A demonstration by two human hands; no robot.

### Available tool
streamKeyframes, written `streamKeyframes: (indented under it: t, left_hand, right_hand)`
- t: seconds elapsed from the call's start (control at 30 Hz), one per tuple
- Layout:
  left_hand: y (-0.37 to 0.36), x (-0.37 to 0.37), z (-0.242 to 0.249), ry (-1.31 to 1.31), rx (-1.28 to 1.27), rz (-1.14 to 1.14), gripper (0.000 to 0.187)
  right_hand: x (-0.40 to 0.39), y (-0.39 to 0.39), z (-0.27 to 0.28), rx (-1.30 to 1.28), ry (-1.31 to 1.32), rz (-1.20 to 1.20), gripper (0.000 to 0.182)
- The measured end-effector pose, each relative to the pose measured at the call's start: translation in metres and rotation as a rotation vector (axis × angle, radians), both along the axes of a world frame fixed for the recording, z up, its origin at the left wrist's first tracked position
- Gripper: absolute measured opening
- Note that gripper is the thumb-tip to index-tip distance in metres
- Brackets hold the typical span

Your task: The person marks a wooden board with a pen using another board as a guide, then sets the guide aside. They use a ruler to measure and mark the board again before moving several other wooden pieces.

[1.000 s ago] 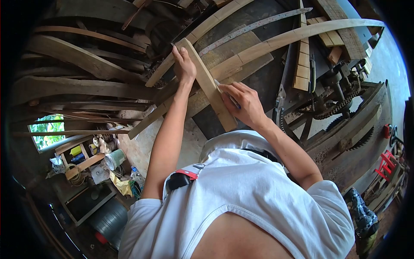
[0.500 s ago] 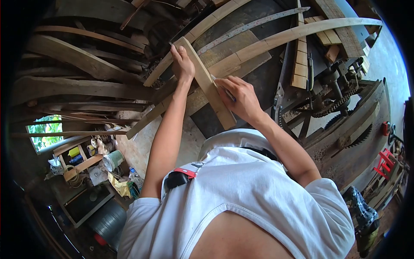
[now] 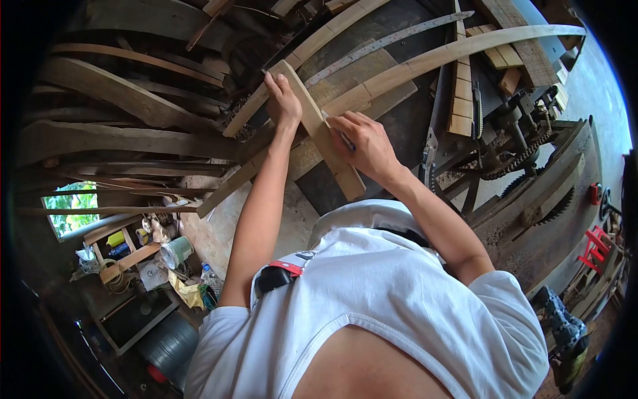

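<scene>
My left hand (image 3: 284, 103) is wrapped around the upper end of a short, flat wooden board (image 3: 318, 128), with its fingertips over the board's edge. The board slants down toward my body and lies across a long pale wooden strip (image 3: 240, 174). My right hand (image 3: 365, 141) is closed at the board's right edge. A slim pen-like tool (image 3: 347, 141) shows between its fingers, its tip end close to the wood; most of it is hidden by the hand.
Beyond the board, a curved wooden strip (image 3: 425, 61) with cross marks reaches over a dark tabletop. Lumber (image 3: 126, 143) is stacked at left. A chain-driven machine (image 3: 522, 149) and a toothed saw blade (image 3: 558, 209) are at right. A bucket (image 3: 176, 253) stands lower left.
My right hand has shifted very slightly up and left along the board's edge. The left hand keeps its hold, and the view has moved slightly.
</scene>
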State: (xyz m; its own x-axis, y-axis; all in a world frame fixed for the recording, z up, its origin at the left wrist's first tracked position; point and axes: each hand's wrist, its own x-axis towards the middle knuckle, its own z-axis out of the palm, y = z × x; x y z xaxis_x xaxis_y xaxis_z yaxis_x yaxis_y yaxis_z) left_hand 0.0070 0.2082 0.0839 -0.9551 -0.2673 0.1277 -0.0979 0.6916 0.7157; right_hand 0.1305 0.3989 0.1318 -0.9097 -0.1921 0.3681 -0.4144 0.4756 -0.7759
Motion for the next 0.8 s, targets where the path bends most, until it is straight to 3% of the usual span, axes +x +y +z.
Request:
streamKeyframes:
  t: [0.8]
  left_hand:
    - [0.001,0.003,0.003,-0.055,-0.012,0.018,0.066]
  right_hand:
    - [-0.002,0.0,0.0,0.024,0.004,0.024,0.025]
